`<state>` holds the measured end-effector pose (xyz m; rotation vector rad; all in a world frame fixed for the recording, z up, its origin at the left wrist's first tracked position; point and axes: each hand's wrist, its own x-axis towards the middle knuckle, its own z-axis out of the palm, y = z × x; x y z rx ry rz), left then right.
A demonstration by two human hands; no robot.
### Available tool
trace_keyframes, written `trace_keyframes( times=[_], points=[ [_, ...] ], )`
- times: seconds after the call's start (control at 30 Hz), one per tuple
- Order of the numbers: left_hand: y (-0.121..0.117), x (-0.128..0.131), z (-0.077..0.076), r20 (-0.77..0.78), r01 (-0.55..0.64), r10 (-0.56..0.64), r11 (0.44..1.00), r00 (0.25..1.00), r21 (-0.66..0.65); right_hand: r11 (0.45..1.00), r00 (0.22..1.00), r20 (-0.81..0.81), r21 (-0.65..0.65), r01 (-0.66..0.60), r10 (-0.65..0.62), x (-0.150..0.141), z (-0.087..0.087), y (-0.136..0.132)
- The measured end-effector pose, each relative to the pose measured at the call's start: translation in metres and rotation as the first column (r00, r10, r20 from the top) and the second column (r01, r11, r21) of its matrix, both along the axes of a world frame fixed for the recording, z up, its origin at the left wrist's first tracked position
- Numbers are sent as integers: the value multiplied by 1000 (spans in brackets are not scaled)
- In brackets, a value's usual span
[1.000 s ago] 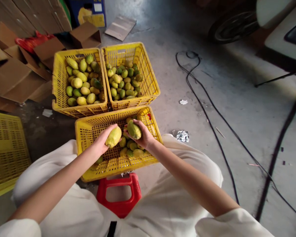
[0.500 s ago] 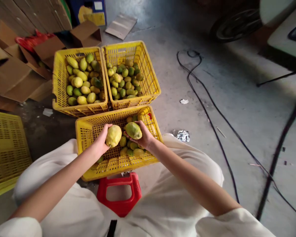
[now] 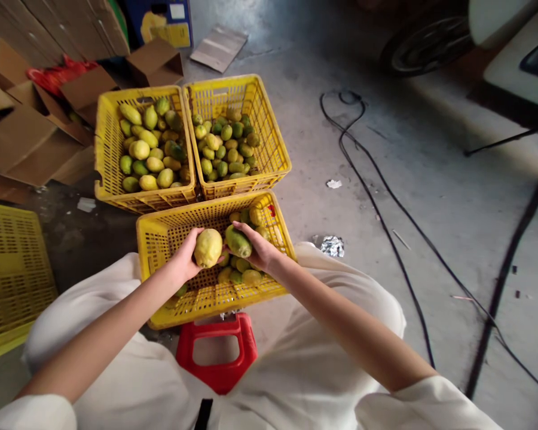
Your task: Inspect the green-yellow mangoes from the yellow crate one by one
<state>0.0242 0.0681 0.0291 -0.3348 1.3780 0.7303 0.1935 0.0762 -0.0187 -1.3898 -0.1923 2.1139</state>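
My left hand [image 3: 189,258] is closed around a rounded yellow fruit [image 3: 208,248], like a small papaya or a large lemon. Fingers of my right hand [image 3: 262,249] wrap a greener oval fruit [image 3: 238,241] of the same sort, just to its right. Both fruits are held side by side above the near yellow crate [image 3: 170,216]. Inside that crate, loose green and yellow fruits [image 3: 251,277] lie mostly on the right side, partly hidden by my right hand. Much of the left side shows bare grid floor.
Behind stand two yellow crates, left [image 3: 105,143] and right [image 3: 273,140], holding many similar fruits. A red plastic stool [image 3: 188,352] is between my legs. Another crate [image 3: 18,263] and cardboard boxes [image 3: 31,143] stand left. Black cables [image 3: 372,206] and a parked vehicle [image 3: 515,71] are right.
My right hand has turned the greener fruit and shifted it slightly left, so its end points down more. The yellow fruit has turned slightly in my left hand.
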Motion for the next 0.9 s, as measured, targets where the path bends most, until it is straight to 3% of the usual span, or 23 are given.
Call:
trace_keyframes(
  times=[0.23, 0.53, 0.9],
  points=[
    [-2, 1, -4, -71, 121, -115, 989, 991, 89, 999, 997, 71, 14, 41, -42, 0, -5, -1],
    [-1, 2, -3, -166, 141, -128, 988, 978, 66, 998, 995, 90, -44, 50, -46, 4, -6, -2],
    [-1, 1, -8, -79, 71, -68, 997, 995, 34, 1000, 998, 54, 6, 22, -23, -1, -3, -3]
  ],
)
